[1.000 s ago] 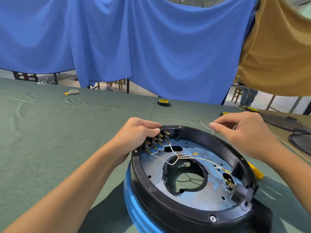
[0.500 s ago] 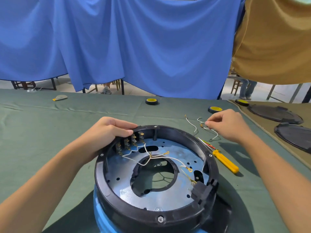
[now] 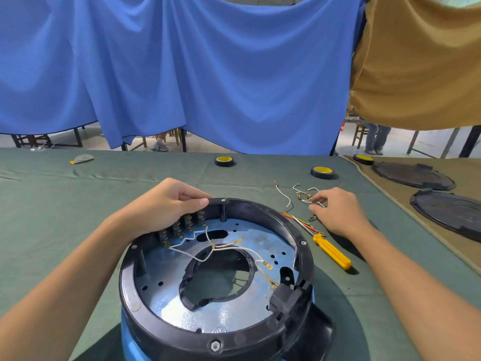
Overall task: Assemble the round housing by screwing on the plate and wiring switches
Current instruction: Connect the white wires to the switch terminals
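Note:
The round black housing (image 3: 182,334) stands on a blue base in front of me, with a silvery metal plate (image 3: 229,316) inside it. A row of switches (image 3: 182,227) sits under its far left rim, and white wires (image 3: 229,247) with ring terminals run from them across the plate. My left hand (image 3: 161,207) grips the far left rim above the switches. My right hand (image 3: 335,212) lies on the table right of the housing, its fingertips pinching loose white wires (image 3: 304,198).
A yellow-handled screwdriver (image 3: 331,252) and red-green wires (image 3: 299,221) lie right of the housing on the green cloth (image 3: 52,217). Another white wire (image 3: 283,196) and two tape rolls (image 3: 224,161) (image 3: 322,172) lie farther back. Black round lids (image 3: 413,175) rest at the right.
My right hand has moved right and away from the housing rim, down onto the loose wires on the table. My left hand has stayed on the rim.

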The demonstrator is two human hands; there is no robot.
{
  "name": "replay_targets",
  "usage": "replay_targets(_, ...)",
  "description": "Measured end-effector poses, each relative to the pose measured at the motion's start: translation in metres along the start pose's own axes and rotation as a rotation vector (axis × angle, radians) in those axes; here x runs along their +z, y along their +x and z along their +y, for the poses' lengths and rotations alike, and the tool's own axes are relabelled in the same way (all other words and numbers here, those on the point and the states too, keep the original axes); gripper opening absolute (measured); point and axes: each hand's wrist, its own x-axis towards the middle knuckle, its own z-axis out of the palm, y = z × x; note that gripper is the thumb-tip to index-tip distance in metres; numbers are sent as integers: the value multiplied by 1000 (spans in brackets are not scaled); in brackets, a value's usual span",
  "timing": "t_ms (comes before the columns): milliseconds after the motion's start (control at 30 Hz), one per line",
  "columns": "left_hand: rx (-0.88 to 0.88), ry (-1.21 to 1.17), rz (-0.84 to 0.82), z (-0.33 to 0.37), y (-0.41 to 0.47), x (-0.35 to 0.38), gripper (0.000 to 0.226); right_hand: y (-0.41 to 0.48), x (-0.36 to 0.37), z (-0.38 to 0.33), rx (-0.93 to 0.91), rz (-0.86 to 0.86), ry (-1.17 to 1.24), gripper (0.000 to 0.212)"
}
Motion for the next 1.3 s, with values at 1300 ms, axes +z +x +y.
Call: replay_targets(1300,177,-574,27,30,-22,-3,17,-78,-62,-135,-1017,239,251,32)
